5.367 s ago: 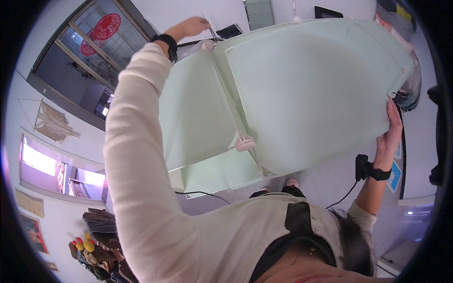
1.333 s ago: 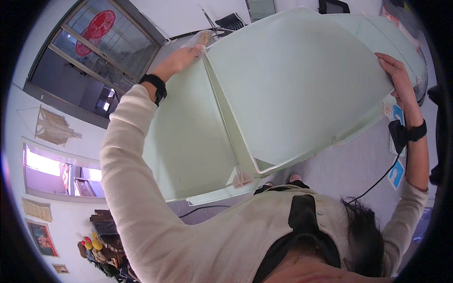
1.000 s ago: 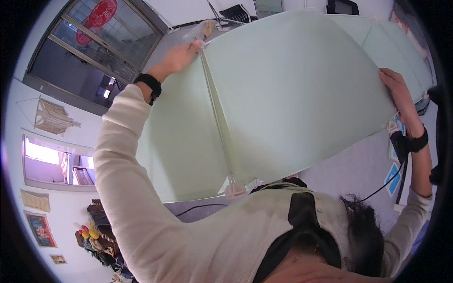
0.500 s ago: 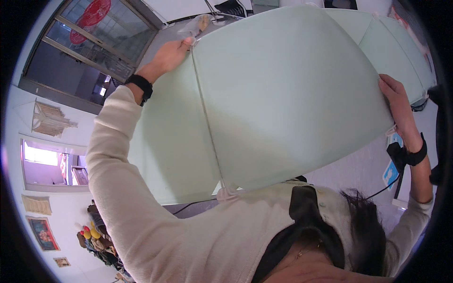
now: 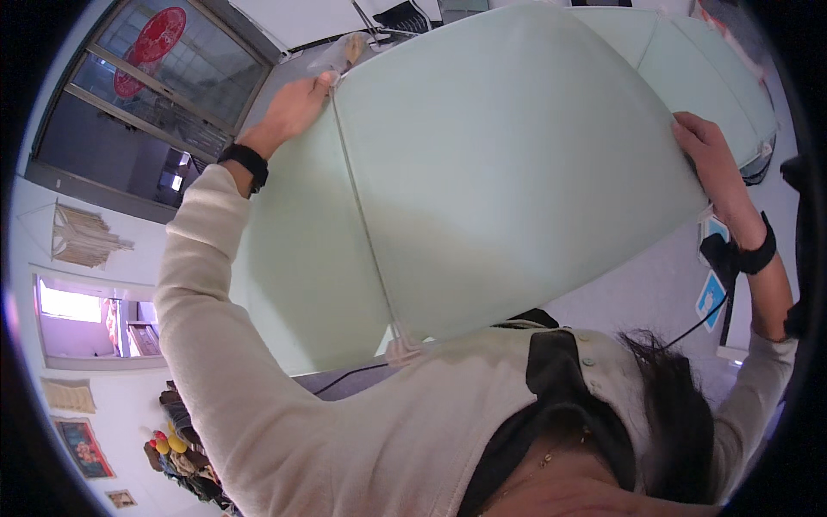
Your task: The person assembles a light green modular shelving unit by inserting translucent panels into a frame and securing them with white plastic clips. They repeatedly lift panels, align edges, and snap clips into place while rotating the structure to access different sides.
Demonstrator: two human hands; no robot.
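Observation:
A large, smooth pale green panel [image 5: 508,172] lies across the middle of the view, close to my body. A dark narrow seam [image 5: 360,202] divides it from a second pale green section [image 5: 293,258] on the left. My left hand [image 5: 297,105] is closed on the far edge at the top of this seam, thumb and fingers pinched there. On the right, my right hand [image 5: 708,148] grips the panel's right edge, its thumb on top and its other fingers mostly hidden. A pale, soft-looking piece [image 5: 403,346] sits at the seam's near end, against my clothing.
Another pale green panel with a seam [image 5: 715,73] stands beyond at the upper right. A glass door [image 5: 164,86] is at the upper left. Blue and white cards [image 5: 711,300] lie under my right wrist. A dark cable [image 5: 353,372] runs beneath the near edge.
The panel, both hands and the surroundings have shifted slightly left in the view; my right hand also sits a little higher. Both hands keep their hold.

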